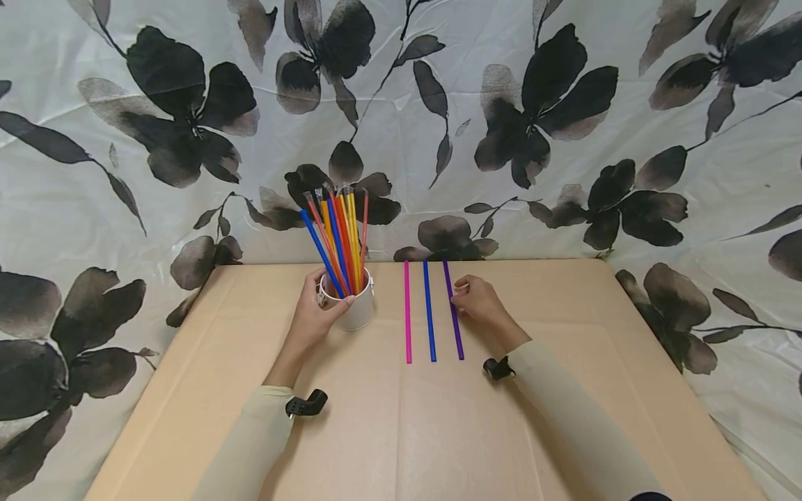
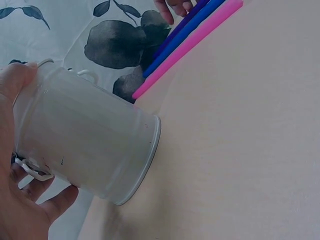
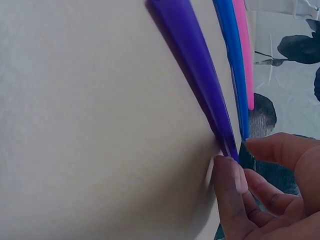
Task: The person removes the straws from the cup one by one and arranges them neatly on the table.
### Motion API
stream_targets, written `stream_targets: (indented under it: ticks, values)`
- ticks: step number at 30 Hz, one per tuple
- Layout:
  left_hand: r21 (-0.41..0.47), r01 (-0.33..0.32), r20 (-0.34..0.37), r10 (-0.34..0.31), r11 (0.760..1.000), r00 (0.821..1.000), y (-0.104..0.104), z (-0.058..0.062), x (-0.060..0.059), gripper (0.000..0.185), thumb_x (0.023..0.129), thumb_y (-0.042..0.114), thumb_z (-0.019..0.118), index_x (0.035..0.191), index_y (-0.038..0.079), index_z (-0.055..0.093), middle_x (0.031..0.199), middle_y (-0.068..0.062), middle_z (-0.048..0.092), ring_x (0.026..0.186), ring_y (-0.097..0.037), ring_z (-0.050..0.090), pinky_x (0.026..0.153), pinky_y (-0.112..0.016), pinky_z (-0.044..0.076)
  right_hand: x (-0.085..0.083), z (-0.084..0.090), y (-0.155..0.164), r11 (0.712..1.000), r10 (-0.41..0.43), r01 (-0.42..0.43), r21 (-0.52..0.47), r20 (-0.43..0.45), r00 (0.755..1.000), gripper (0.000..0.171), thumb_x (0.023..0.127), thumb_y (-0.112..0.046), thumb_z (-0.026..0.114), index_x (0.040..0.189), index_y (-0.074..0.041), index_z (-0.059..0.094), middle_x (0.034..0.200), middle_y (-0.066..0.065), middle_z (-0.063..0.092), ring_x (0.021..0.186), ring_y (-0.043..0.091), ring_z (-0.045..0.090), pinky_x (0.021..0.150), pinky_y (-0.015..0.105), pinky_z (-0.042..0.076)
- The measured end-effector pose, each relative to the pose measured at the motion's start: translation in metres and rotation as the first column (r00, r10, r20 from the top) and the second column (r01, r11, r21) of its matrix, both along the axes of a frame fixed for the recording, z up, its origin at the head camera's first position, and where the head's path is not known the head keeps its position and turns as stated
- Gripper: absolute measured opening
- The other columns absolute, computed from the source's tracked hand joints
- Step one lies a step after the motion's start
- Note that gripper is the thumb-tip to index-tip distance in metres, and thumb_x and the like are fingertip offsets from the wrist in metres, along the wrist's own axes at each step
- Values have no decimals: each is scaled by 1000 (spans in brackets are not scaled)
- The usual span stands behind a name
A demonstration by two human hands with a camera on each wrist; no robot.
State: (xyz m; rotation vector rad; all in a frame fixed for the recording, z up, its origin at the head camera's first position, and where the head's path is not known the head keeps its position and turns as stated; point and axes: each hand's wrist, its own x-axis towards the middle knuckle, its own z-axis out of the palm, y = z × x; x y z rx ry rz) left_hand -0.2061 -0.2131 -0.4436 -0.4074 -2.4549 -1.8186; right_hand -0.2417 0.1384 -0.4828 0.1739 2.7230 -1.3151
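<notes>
While the left hand [image 1: 313,307] grips the white pail [image 1: 357,316] of paintbrushes [image 1: 347,243] by the surface's [image 1: 370,431] far edge, the right hand [image 1: 485,306] touches the purple stick [image 1: 455,323] reaching that edge, pinch unclear, so a loose hold could let it roll into the blue stick [image 1: 429,313].

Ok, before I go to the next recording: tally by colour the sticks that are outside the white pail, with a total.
Pink stick: 1
Blue stick: 1
Purple stick: 1, at the right hand
Total outside the white pail: 3
</notes>
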Motion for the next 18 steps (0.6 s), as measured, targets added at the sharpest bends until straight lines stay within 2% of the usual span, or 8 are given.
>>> stream_targets:
  ticks: [10,17,18]
  values:
    - [-7,-2,3,2,1000,1000,-2,-1,0,81,92,19,76,154,4,26,154,-21,36,143,-38,37,117,-58,32,2,-1,-1,1000,12,-12,-13,12,1000,35,95,-9,69,127,1,58,103,16,65,80,23,65,69,31,59]
    - [-17,-15,-25,15,1000,1000,-9,-36,-22,85,90,31,79,155,15,26,155,-13,36,144,-33,36,117,-57,32,4,4,-2,1000,5,-5,-1,-4,1000,34,96,-10,67,126,1,58,106,16,67,80,22,64,64,26,54]
    - [-20,-13,-26,12,1000,1000,-10,-36,-22,86,90,31,79,155,15,25,155,-14,36,144,-33,36,117,-57,32,3,5,-2,1000,6,-6,3,-10,1000,34,96,-10,67,126,1,58,106,16,67,81,22,64,64,26,54]
